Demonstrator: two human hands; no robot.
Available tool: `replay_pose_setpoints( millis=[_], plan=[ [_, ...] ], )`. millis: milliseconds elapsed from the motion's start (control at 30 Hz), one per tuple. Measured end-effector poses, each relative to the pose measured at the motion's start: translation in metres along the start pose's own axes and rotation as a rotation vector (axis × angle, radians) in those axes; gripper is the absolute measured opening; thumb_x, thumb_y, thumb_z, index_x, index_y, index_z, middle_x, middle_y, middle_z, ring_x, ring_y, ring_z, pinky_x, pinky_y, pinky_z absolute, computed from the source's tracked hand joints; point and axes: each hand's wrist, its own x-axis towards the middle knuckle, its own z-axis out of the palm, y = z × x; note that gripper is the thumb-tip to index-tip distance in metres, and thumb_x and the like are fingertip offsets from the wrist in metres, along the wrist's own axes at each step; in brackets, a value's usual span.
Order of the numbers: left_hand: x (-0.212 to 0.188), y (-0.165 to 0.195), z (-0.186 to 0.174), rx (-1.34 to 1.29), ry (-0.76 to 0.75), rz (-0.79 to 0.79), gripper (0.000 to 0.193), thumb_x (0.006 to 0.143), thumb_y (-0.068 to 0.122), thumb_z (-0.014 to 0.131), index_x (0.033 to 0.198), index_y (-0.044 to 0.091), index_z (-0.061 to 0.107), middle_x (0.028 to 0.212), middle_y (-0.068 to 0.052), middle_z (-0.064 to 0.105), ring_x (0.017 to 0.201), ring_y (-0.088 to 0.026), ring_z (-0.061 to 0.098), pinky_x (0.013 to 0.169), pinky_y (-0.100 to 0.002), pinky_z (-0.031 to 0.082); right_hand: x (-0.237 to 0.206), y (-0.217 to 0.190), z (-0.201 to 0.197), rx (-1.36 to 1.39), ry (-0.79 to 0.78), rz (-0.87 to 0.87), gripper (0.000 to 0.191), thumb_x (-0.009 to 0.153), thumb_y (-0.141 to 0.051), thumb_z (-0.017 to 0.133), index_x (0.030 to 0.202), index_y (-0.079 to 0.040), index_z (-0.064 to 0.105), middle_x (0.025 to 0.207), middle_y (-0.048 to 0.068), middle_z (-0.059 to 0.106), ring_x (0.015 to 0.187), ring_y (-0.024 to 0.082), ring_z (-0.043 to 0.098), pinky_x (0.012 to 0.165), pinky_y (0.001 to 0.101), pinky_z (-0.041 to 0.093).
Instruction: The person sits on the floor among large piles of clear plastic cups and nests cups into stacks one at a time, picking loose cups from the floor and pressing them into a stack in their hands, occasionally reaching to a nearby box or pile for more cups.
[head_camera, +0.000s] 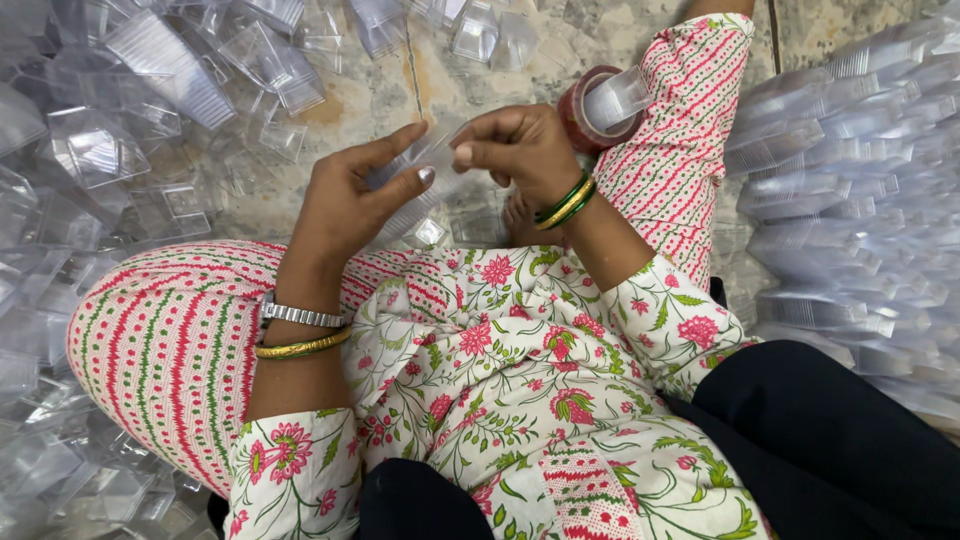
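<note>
Both hands meet over the lap: left hand (350, 195) cradles a clear cup stack (420, 185), fingers curled round it for support, while right hand (515, 150) pinches its top end. Loose cups (170, 70) litter the floor; stacked rows (850, 190) lie right.

left hand (350, 200): fingers curled around a stack of clear plastic cups (425, 185), held over the lap
right hand (515, 150): pinching the far end of the same stack, thumb and fingertips closed on it
tape roll (590, 110): reddish, resting by the right knee, a clear cup lying in its hole
loose cups (170, 70): scattered on the floor, far left
nested cup rows (850, 180): stacked along the right
floor (450, 80): mottled stone
</note>
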Motion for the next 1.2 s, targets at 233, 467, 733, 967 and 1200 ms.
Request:
replay_pose_setpoints(
  millis=[233,467,733,967,1200],
  plan=[
    [0.009,-0.015,-0.007,-0.308,0.223,-0.161,0.04,0.103,0.015,0.071,0.143,0.01,0.067,0.094,-0.006,0.055,0.085,-0.014,0.044,0.076,-0.027,0.035,0.02,0.039,-0.04,-0.018,0.284,0.048,0.006,0.093,-0.007,0.073,0.096,-0.003,0.075,0.084,0.006,0.077,0.056,0.004,0.056,0.047,0.0193,0.04],
    [0.009,-0.012,-0.015,-0.373,0.217,0.042,0.036,0.109,0.035,0.053,0.13,0.009,0.066,0.131,0.002,0.062,0.126,-0.011,0.054,0.109,-0.028,0.041,0.022,0.098,-0.039,-0.541,0.078,0.097,0.018,0.088,-0.012,0.072,0.1,-0.002,0.078,0.09,0.009,0.079,0.08,0.013,0.074,0.077,0.0282,0.059],
    [0.006,0.001,-0.016,-0.887,0.046,-0.069,0.051,0.113,0.049,0.043,0.139,0.008,0.06,0.118,-0.01,0.066,0.099,-0.022,0.068,0.078,-0.042,0.061,0.023,0.113,-0.036,-0.758,0.079,0.041,0.03,0.088,-0.016,0.073,0.116,-0.005,0.076,0.104,0.013,0.078,0.086,0.018,0.075,0.08,0.032,0.058],
    [0.007,-0.001,-0.015,-0.82,0.105,-0.14,0.053,0.104,0.051,0.044,0.136,0.011,0.061,0.119,-0.004,0.068,0.1,-0.019,0.068,0.078,-0.039,0.061,0.017,0.093,-0.03,-0.718,0.222,0.047,0.03,0.084,-0.014,0.075,0.112,-0.005,0.074,0.102,0.011,0.078,0.078,0.02,0.074,0.074,0.0318,0.059],
    [0.014,-0.026,-0.025,-0.785,0.297,-0.045,0.038,0.104,0.037,0.055,0.13,0.012,0.065,0.118,-0.003,0.065,0.108,-0.018,0.063,0.092,-0.036,0.055,-0.02,0.053,-0.018,-1.129,0.015,0.253,0.02,0.082,-0.03,0.082,0.091,-0.013,0.078,0.088,0.008,0.076,0.08,0.028,0.072,0.077,0.0431,0.055]
  ],
)
